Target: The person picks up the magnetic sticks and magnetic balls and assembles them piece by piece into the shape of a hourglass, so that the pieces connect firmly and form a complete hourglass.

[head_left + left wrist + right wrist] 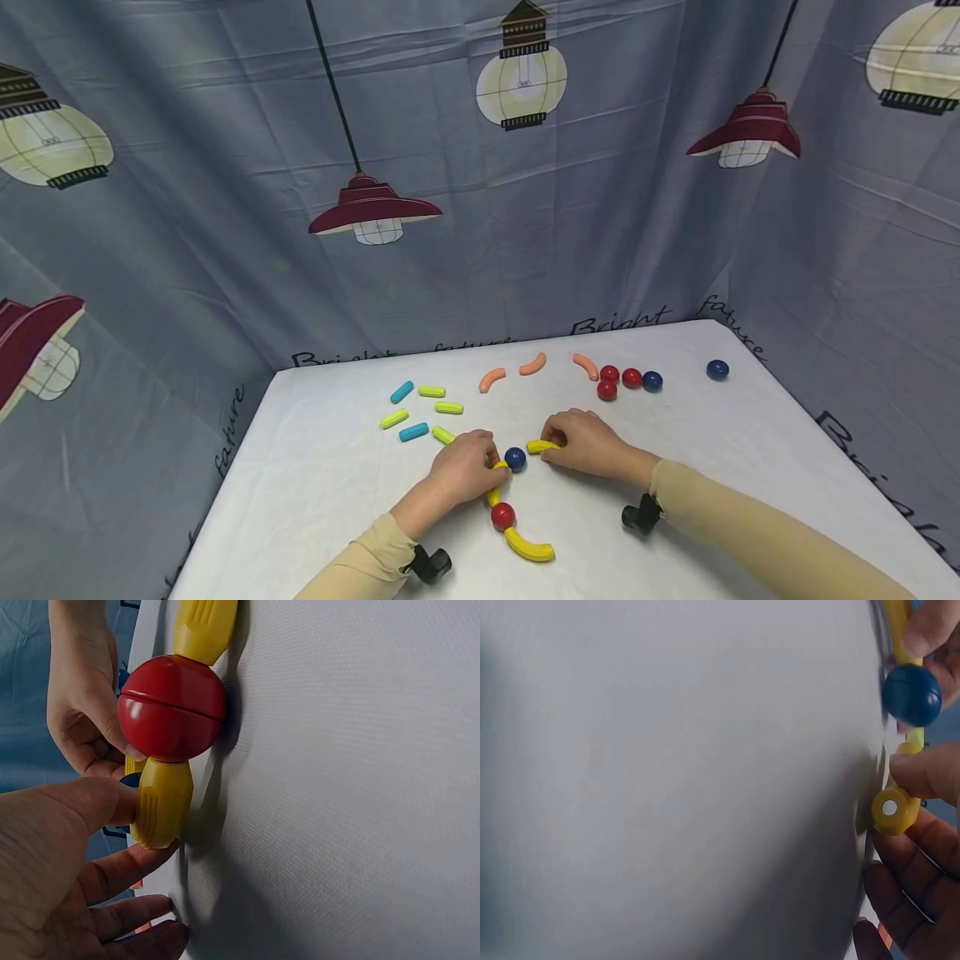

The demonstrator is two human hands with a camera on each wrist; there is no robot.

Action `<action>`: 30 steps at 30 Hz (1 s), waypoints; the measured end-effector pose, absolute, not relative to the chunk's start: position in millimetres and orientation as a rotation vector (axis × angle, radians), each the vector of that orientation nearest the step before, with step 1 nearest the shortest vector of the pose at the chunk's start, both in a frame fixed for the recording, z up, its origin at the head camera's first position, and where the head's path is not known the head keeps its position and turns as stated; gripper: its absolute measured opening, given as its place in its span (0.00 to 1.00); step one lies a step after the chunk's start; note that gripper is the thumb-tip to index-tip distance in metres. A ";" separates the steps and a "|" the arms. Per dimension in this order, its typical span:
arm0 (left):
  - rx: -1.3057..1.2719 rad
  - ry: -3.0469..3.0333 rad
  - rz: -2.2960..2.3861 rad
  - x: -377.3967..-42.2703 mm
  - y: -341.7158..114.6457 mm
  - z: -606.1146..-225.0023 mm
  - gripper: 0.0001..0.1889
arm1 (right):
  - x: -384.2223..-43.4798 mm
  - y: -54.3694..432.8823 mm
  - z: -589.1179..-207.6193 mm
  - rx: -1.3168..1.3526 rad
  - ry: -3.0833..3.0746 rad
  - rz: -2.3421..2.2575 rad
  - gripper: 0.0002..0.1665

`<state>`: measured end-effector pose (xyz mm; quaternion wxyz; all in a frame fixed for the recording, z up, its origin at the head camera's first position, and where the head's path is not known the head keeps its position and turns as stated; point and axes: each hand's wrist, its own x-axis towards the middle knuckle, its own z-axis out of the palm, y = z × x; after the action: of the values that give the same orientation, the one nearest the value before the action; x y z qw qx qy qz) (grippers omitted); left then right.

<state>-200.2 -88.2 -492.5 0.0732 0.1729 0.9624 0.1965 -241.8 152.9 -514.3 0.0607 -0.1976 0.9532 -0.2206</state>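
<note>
My left hand (459, 468) pinches a curved yellow rod (165, 796) between thumb and fingers. One end of that rod meets a red ball (503, 517), and a second curved yellow rod (531, 547) joins the ball's other side, making a chain. At the far end of the held rod sits a dark blue ball (515, 458). Just right of this ball, my right hand (588, 443) grips another yellow rod (539, 447) by thumb and fingers. In the right wrist view a white round spot marks the end of this yellow piece (892, 813).
Beyond my left hand lie several lime-green rods (448, 407) and two light-blue rods (413, 432). Farther back are orange curved rods (533, 364), red balls (632, 378) and a blue ball (652, 382). Another blue ball (717, 369) lies near the white table's (750, 433) far right corner.
</note>
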 end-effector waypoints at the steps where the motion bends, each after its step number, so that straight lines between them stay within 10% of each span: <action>1: 0.517 2.890 0.587 -200.2 -88.1 -492.5 0.12 | -240.9 152.0 -514.4 -0.601 2.882 -0.671 0.12; 30: 0.518 2.884 0.591 -199.6 -87.7 -491.7 0.16 | -229.8 154.0 -518.1 -0.580 2.908 -0.658 0.17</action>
<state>-199.6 -87.7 -491.7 0.0762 0.1729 0.9620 0.1971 -229.8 154.0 -518.1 0.0519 -0.1906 0.9561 -0.2165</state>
